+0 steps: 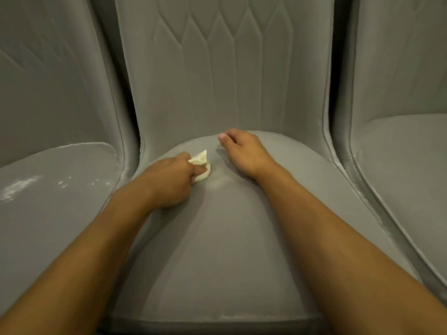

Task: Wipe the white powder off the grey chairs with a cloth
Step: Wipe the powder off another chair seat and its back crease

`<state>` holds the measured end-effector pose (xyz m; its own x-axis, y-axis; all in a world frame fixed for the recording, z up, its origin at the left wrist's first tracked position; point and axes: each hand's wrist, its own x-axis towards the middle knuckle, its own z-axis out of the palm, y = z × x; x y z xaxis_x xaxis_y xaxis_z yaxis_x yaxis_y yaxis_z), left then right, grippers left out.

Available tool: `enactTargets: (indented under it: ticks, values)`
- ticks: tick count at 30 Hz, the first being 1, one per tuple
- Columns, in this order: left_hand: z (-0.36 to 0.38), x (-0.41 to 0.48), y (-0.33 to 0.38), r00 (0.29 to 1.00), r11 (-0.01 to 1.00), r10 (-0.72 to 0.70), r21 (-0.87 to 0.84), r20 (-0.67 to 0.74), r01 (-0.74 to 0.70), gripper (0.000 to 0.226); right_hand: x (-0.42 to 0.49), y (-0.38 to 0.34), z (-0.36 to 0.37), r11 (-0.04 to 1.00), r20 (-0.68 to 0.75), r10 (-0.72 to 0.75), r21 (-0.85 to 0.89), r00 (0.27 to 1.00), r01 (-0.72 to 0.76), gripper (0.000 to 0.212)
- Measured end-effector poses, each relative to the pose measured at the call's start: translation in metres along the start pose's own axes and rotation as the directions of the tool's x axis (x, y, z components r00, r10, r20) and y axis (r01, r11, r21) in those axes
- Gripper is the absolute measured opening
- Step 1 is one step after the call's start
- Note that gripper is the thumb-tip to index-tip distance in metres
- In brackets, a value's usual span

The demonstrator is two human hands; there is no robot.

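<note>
Forearms point(96, 250) crossed the grey chair point(229, 250); my left hand point(169, 180) gripped a crumpled cream cloth point(202, 165), my right hand point(244, 151) rested loosely curled, empty.

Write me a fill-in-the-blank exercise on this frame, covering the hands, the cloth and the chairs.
1. The small cream crumpled cloth is gripped by the left hand, while the right hand holds ____.
2. Both hands are at the seat of the ____ grey upholstered chair.
3. White powder streaks lie on the seat of the grey chair at the person's ____.
Missing words: nothing; middle; left.
</note>
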<state>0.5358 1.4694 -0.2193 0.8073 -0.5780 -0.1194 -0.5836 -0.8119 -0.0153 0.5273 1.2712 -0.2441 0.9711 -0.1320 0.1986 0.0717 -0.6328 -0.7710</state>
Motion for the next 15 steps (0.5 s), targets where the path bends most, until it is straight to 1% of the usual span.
enactTargets:
  ticks: [1,2,3,5,6,7,10,11,12,13,15]
  values:
    - [0.002,-0.011,0.007,1.0,1.0,0.02,-0.006,-0.017,-0.02,0.045,-0.003,0.002,-0.005,0.998,0.013,0.036,0.058,0.999,-0.037,0.027]
    - [0.003,-0.022,0.016,0.998,0.999,0.046,-0.007,-0.04,-0.047,0.044,-0.008,0.003,-0.013,0.997,0.055,0.052,0.057,0.997,-0.055,0.028]
    - [0.005,-0.033,0.023,0.995,0.997,0.078,-0.004,-0.065,-0.078,0.043,-0.014,0.007,-0.022,0.998,0.132,0.058,-0.02,0.99,-0.055,0.03]
    - [0.008,-0.055,0.038,0.985,0.991,0.134,-0.009,-0.113,-0.136,0.042,-0.033,0.015,-0.045,0.962,0.302,0.065,-0.272,0.951,0.021,0.04]
    - [0.01,-0.065,0.045,0.978,0.986,0.158,-0.024,-0.133,-0.163,0.043,-0.046,0.021,-0.058,0.921,0.353,0.077,-0.384,0.932,0.07,0.046]
    - [0.011,-0.075,0.054,0.971,0.979,0.189,-0.046,-0.148,-0.198,0.045,-0.061,0.026,-0.072,0.882,0.371,0.097,-0.462,0.923,0.093,0.051]
    - [0.008,-0.092,0.089,0.921,0.918,0.351,-0.131,-0.17,-0.374,0.049,-0.106,0.044,-0.112,0.837,0.319,0.173,-0.547,0.932,0.032,0.058]
    - [0.01,-0.092,0.102,0.906,0.902,0.384,-0.14,-0.178,-0.409,0.052,-0.118,0.049,-0.122,0.828,0.303,0.197,-0.56,0.933,0.007,0.059]
    - [0.012,-0.091,0.116,0.905,0.904,0.381,-0.128,-0.187,-0.407,0.056,-0.128,0.051,-0.129,0.828,0.282,0.201,-0.56,0.938,-0.009,0.058]
    - [0.015,-0.086,0.127,0.916,0.922,0.347,-0.109,-0.201,-0.373,0.059,-0.134,0.055,-0.132,0.836,0.252,0.181,-0.548,0.951,-0.014,0.057]
    - [0.016,-0.066,0.141,0.945,0.96,0.24,-0.087,-0.224,-0.264,0.059,-0.14,0.059,-0.131,0.855,0.175,0.121,-0.519,0.977,-0.013,0.052]
